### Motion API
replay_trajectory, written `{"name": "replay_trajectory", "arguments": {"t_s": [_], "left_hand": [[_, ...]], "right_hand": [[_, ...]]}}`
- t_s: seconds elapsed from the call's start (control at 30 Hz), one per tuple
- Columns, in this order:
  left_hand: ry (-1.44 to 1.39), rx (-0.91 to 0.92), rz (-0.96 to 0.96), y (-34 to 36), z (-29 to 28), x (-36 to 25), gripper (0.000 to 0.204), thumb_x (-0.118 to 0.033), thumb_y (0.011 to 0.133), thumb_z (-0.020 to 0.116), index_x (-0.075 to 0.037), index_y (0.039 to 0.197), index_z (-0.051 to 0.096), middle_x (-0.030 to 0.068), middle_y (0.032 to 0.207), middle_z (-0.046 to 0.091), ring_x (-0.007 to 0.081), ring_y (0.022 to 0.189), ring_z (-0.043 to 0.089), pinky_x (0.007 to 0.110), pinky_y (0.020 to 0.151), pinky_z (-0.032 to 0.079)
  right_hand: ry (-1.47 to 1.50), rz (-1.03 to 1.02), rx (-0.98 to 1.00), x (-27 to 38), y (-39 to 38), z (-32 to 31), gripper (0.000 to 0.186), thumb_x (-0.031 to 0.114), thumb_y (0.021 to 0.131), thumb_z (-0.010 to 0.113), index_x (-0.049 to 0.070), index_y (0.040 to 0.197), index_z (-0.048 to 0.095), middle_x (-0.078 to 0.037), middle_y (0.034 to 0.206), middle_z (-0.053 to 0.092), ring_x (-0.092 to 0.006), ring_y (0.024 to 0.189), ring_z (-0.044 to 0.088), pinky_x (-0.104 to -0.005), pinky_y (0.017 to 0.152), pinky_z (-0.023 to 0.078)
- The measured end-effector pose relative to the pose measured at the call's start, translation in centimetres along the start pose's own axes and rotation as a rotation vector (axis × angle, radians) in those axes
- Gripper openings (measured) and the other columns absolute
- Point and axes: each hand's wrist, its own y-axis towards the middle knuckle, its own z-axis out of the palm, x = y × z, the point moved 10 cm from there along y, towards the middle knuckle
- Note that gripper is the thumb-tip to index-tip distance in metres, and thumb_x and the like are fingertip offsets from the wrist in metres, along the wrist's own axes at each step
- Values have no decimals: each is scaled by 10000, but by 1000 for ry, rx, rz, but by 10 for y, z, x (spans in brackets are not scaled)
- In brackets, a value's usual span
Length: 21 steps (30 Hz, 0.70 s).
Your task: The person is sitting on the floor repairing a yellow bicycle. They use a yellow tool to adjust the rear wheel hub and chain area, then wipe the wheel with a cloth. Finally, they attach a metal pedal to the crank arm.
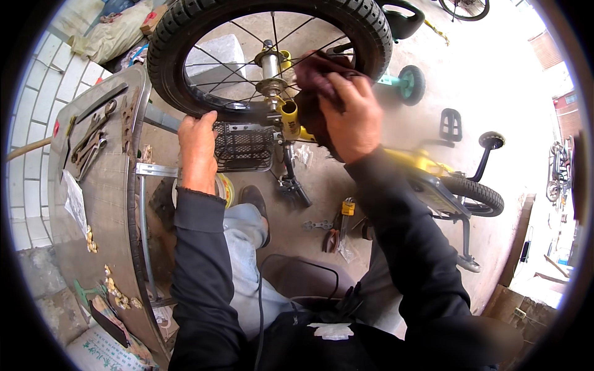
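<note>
— Rubber tyre of the wheel (185, 37), far centre: how does it handle?

— Likely firm and grippy; the left hand (198, 151) clasps its near edge, a sound hold. The right hand (349, 114) presses a soft maroon rag (312, 74) at the yellow fork (289, 117).

— Anything hidden?

— The rag covers part of the hub (270, 65); the fingertips beneath cannot be seen.
</note>
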Motion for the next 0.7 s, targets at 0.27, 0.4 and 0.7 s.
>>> {"name": "replay_trajectory", "arguments": {"t_s": [0.27, 0.4, 0.7], "left_hand": [[-3, -8, -14, -1, -1, -1, 258, -169, 870, 614, -14, 1073, 585, 88, 1061, 608, 220, 1015, 571, 418, 891, 451], [-25, -1, -33, 1, -2, 4, 267, -181, 873, 612, -11, 1078, 586, 92, 1078, 602, 230, 1036, 567, 421, 902, 448], [7, -16, -4, -1, -4, -1, 252, -183, 870, 621, 0, 1036, 575, 104, 1081, 585, 250, 1046, 561, 417, 899, 451]], "right_hand": [[-106, 42, 250, -17, -18, 23, 298, 117, 738, 709, 93, 1034, 681, -135, 989, 648, -347, 854, 640, -391, 746, 523], [-153, 93, 200, -36, -23, 16, 267, 156, 753, 705, 91, 1011, 686, -136, 980, 661, -341, 847, 645, -389, 735, 527], [43, 66, 121, -21, -14, 40, 215, 140, 761, 681, 94, 968, 645, -166, 954, 626, -366, 880, 619, -440, 768, 511]]}}
